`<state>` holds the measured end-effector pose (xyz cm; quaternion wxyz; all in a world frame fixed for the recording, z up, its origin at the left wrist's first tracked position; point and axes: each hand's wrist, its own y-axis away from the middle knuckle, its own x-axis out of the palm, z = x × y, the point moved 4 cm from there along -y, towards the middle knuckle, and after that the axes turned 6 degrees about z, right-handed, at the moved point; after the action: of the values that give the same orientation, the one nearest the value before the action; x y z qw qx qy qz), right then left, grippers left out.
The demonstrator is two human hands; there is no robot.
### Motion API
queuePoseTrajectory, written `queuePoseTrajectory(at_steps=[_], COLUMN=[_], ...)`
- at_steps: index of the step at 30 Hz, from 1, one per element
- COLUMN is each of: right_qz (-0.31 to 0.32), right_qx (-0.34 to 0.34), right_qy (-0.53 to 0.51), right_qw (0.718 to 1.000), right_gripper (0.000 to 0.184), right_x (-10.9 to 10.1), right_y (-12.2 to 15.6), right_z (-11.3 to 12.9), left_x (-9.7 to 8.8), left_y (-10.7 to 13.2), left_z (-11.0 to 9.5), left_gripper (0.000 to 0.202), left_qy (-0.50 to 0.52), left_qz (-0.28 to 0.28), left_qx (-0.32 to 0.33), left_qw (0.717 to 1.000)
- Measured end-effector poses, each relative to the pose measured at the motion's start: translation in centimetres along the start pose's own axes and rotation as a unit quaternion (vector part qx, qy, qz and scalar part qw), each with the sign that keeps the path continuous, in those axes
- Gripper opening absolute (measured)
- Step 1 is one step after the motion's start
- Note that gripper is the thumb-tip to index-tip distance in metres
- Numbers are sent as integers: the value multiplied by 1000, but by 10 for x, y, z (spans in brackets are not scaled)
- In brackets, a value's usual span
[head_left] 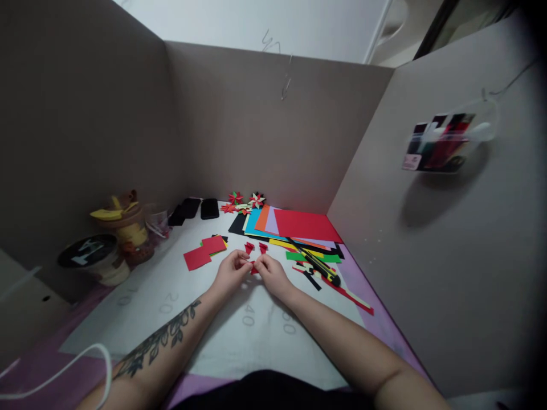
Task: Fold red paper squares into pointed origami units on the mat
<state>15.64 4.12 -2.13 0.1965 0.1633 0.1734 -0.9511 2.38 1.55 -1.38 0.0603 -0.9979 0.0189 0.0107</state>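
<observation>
Between my fingers is a small piece of folded red paper (254,270), partly covered by the fingertips. My left hand (233,270) pinches it from the left, and my right hand (272,275) pinches it from the right, thumbs close together. Just beyond my fingers lie two small folded red paper pieces (249,247), side by side on the white sheet. To the left of my left hand are flat red paper squares (198,258), with a bit of yellow and black paper showing under them.
Fanned coloured paper sheets (305,223) lie at the back right. A yellow and black utility knife (318,265) rests on paper strips nearby. Finished paper stars (257,200) sit at the back. Tubs (96,259) stand left, and a white cable (102,356) curves by my left forearm.
</observation>
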Motion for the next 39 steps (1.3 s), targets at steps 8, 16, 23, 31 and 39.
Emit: queuePoseTrajectory(at_steps=[8,16,23,31,39], right_qz=[-25,-54,-98,-60,-94], right_qx=[45,-115,-62,-75,-10], right_qy=[38,126,6,31,-47], right_qw=[998,984,993,995,994], right_gripper=[44,33,35,30,26], right_x=[-8,1,-8,-9,-8], right_y=[-4,7,5,6,2], right_z=[-11,34,11,12,-5], left_x=[-10,-19,-13,-14,-15], left_y=[-2,0,-4,-8,-9], left_z=[9,2,2,2,4], left_gripper=[29,22,21,27,28], left_qy=[83,60,9,22,26], left_qz=[-31,-33,2,22,33], left_qx=[-60,-68,-54,-68,-67], left_qw=[994,995,998,997,997])
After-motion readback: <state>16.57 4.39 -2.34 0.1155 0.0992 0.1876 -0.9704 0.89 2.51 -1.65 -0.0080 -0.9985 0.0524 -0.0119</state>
